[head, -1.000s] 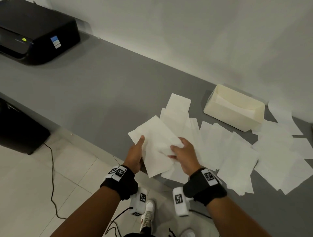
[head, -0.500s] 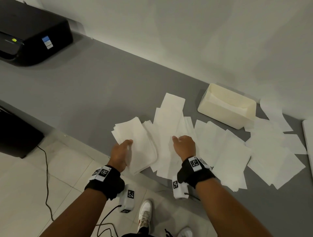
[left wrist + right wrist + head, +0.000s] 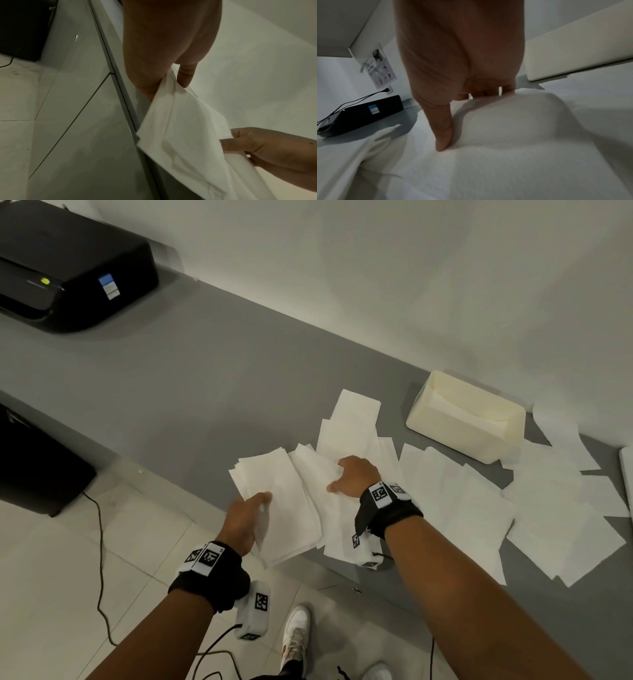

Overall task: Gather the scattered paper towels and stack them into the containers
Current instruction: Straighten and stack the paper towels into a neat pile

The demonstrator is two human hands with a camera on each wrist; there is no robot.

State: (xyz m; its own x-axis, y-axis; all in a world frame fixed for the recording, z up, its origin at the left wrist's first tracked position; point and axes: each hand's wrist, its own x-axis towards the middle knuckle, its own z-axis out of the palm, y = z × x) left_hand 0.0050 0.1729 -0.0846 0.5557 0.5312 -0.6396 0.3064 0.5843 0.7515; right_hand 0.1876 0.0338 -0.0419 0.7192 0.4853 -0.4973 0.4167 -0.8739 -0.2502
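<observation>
Grey countertop carries the work. Nearest, the left hand pinches one gathered stack past the counter edge, likely so added sheets land square. Beside it the right hand curls onto loose paper towels (too overlapped to count). Farther back stands one cream container, one black printer beyond.

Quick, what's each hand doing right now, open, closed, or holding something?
Left hand: holding a stack of paper towels, thumb on top.
Right hand: fingers curled, gathering up a loose paper towel on the counter.
</observation>
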